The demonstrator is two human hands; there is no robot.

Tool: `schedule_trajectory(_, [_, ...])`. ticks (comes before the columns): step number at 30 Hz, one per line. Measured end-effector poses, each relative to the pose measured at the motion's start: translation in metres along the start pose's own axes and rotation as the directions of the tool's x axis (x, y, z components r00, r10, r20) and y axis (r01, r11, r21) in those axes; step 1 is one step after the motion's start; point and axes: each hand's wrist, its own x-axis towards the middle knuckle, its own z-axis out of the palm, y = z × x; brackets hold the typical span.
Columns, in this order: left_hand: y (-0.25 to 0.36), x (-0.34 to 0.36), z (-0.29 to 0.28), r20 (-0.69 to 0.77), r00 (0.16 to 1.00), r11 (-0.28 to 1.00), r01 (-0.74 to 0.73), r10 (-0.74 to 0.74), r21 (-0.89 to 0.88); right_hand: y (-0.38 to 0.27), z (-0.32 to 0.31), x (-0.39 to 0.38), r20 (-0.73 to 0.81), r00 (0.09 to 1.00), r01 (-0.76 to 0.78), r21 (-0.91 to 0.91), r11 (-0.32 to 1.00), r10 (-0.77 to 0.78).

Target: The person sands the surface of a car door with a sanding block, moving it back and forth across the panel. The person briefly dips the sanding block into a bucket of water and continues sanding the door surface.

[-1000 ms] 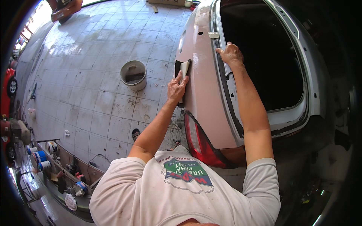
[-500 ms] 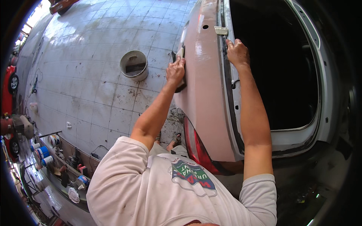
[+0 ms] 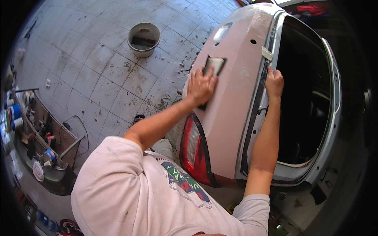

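My left hand (image 3: 201,87) is closed round a pale sanding block (image 3: 215,64) with dark sandpaper under it. The block lies against the pinkish, primer-coated rear side panel (image 3: 232,90) of a car, above the red and clear tail light (image 3: 192,143). My right hand (image 3: 275,83) grips the edge of the car's opening (image 3: 263,84), its fingers curled on the dark seam strip. Just beyond those fingers, a small cream-coloured block (image 3: 267,53) rests on that edge. What lies under my left palm is hidden.
A grey bucket (image 3: 144,39) with dark water or a dark thing in it stands on the tiled floor (image 3: 102,74). At the left, a detached bumper (image 3: 55,183) lies by several cans and tools. The car's dark opening (image 3: 303,98) is on the right.
My left hand has carried the sanding block from the panel's outer side up onto its face. My right hand keeps its grip on the edge. The view has shifted and turned.
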Motion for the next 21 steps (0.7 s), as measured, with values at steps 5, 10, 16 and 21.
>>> schedule_trajectory(5, [-0.020,-0.057,-0.005,-0.027,0.967,0.962,-0.254,0.252,-0.104,0.016,-0.012,-0.005,-0.027,1.000,-0.011,-0.001,1.000,0.011])
schedule_trajectory(10, [-0.088,0.056,0.023,0.043,0.998,0.999,-0.054,0.054,-0.009,-0.007,0.003,0.013,0.033,0.998,0.049,0.008,0.999,-0.049])
schedule_trajectory(16, [-0.018,-0.091,-0.017,-0.051,0.964,0.955,-0.265,0.260,-0.133,0.021,-0.011,-0.006,0.001,1.000,-0.014,0.020,1.000,0.014])
schedule_trajectory(21, [-0.104,0.024,0.040,-0.135,0.983,0.991,-0.131,0.126,-0.031,-0.006,-0.005,0.008,-0.011,0.996,0.088,-0.008,0.996,-0.089])
